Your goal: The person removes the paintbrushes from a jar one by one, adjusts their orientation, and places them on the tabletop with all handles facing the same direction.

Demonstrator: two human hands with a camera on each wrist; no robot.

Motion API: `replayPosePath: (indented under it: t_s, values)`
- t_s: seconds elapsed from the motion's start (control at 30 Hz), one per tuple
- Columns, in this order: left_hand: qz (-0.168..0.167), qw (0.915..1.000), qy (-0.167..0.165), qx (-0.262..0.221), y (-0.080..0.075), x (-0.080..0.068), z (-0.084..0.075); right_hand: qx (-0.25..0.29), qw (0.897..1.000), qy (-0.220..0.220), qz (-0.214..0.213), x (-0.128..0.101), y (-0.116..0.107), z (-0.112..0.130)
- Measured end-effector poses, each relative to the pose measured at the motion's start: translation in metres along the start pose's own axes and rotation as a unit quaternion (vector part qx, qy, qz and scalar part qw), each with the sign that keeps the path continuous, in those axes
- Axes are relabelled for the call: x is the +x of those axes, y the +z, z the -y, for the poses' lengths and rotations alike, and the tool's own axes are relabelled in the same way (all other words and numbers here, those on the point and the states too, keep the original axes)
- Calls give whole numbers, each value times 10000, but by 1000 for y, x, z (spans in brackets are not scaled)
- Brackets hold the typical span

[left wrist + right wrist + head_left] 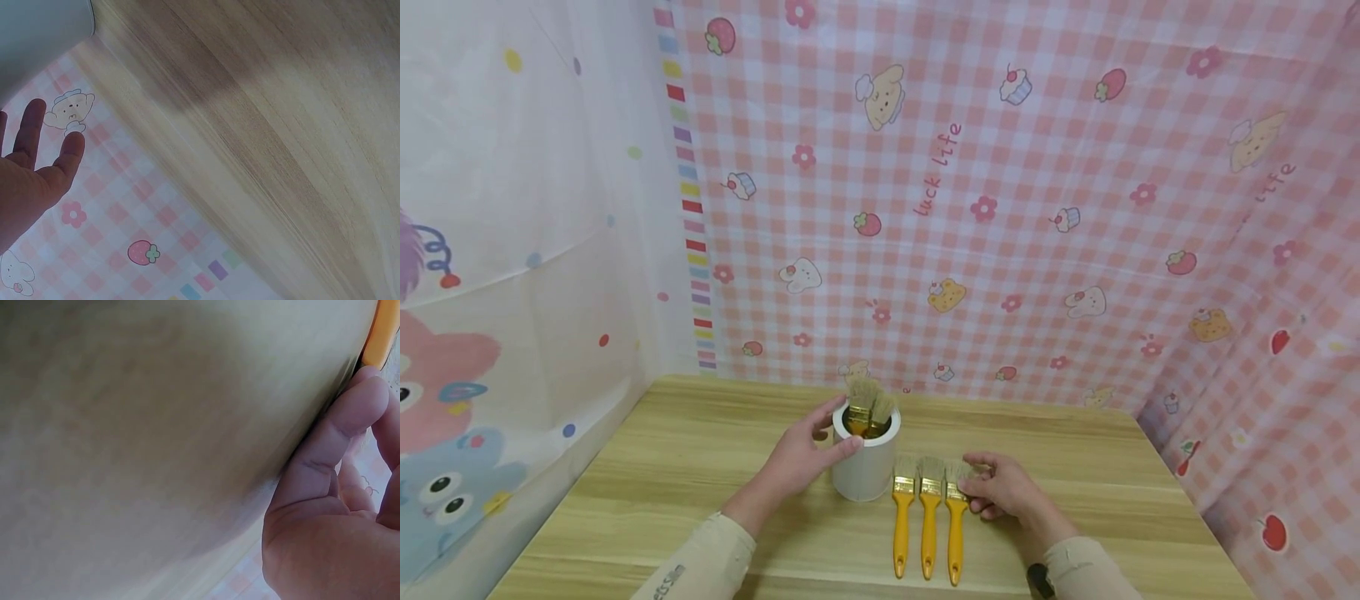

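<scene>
Steadying a white container [861, 477] on a wood-grain worktop [647, 492], a person's left hand [799, 457] grips its rim from the left, thumb across the front and the index finger toward the rear; in the left wrist view, the fingers in sight are spread apart beside its pale wall. At least two upright brushes [860, 415] stand inside the container, pale bristles showing above the rim. Just right of the container, three more lie flat in a row, orange handles toward the person and bristles pointing away: a near brush [902, 525], a middle brush [929, 525] and an outer brush [956, 533], the farthest from the container. The right hand [1006, 490], to the right of the container, has bent fingers at the outer brush, the thumb on the right edge of its metal band; whether they pinch it or only touch it cannot be told. Light sleeves [700, 554] cover both forearms, well in front of the container. Behind the container hangs a pink checked cloth [925, 167] printed with strawberries, cupcakes and flowers; far to its left is a white cloth [512, 167] with cartoon figures and coloured dots.
</scene>
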State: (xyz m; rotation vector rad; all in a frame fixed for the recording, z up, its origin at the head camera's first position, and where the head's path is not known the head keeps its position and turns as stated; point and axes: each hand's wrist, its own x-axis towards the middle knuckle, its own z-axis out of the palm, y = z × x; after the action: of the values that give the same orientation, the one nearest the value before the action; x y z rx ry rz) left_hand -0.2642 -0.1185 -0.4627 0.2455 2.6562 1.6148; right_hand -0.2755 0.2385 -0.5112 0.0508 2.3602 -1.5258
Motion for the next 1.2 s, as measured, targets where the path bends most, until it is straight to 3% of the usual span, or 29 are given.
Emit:
replayPosePath:
  t_s: [1.2]
  values:
    - [-19, 10000, -16, -19, 0, -1, -2, 191, 9998, 12, 115, 0, -1, 3]
